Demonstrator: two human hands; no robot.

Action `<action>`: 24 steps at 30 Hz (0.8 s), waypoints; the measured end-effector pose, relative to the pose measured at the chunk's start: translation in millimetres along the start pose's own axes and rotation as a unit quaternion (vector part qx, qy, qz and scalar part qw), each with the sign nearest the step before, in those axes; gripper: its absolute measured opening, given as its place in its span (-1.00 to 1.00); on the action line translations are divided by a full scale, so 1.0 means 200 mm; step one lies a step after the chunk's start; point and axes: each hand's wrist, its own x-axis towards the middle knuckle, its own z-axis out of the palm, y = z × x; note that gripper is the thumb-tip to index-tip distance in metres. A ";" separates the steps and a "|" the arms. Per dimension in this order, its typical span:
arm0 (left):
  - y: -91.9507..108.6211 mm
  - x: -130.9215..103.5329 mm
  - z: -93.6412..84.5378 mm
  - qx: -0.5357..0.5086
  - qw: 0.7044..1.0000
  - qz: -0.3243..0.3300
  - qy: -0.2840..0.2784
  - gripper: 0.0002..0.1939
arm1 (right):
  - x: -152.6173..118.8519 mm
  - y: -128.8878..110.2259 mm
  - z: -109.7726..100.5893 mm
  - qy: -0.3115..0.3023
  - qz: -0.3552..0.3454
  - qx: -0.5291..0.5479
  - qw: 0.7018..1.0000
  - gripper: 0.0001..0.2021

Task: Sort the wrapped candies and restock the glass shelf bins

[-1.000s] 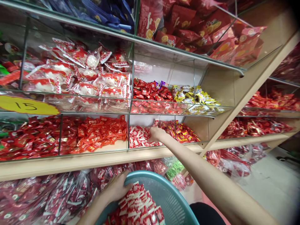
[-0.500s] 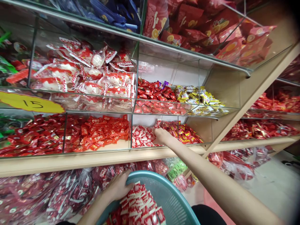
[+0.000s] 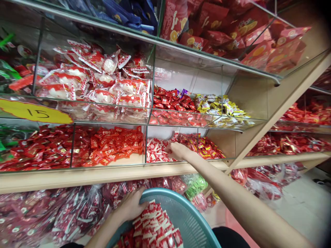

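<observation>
My left hand [image 3: 132,205] grips the upper left rim of a teal plastic basket [image 3: 192,210], thumb on the inside. Red-and-white candy packets [image 3: 157,222] lie heaped in the basket below that hand. My right hand [image 3: 178,151] reaches into a lower shelf compartment, its fingers curled down at the red-and-white wrapped candies [image 3: 156,150]. Whatever those fingers close on is hidden by the hand. Just right of it lie red-and-yellow wrapped candies [image 3: 208,148] in the same row.
Glass dividers split the shelves. Orange-red candies [image 3: 116,144] fill the bin to the left, and larger clear-wrapped sweets [image 3: 103,86] sit above it. A wooden ledge [image 3: 108,175] runs along the front. Bagged stock [image 3: 74,210] lies underneath. A yellow price sign [image 3: 36,112] reads 15.
My right hand has shifted very slightly among the red-and-white candies, fingers still curled. The view has moved a little. My left hand keeps its hold on the basket rim.
</observation>
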 end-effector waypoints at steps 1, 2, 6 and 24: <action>0.00 0.00 0.00 0.003 1.000 0.003 0.001 -0.59 | 0.01 0.01 0.00 0.018 0.002 0.011 1.000 -0.85; -0.01 0.00 0.01 0.005 1.000 0.005 0.002 -0.58 | 0.01 0.02 0.01 0.039 0.007 0.027 0.999 -0.83; -0.02 0.00 0.02 0.010 1.000 -0.005 0.008 -0.53 | 0.02 0.09 0.00 0.070 0.017 0.137 0.988 -0.80; -0.01 0.00 0.01 0.001 1.000 0.000 0.007 -0.58 | 0.02 0.14 0.09 0.097 0.080 0.141 0.982 -0.86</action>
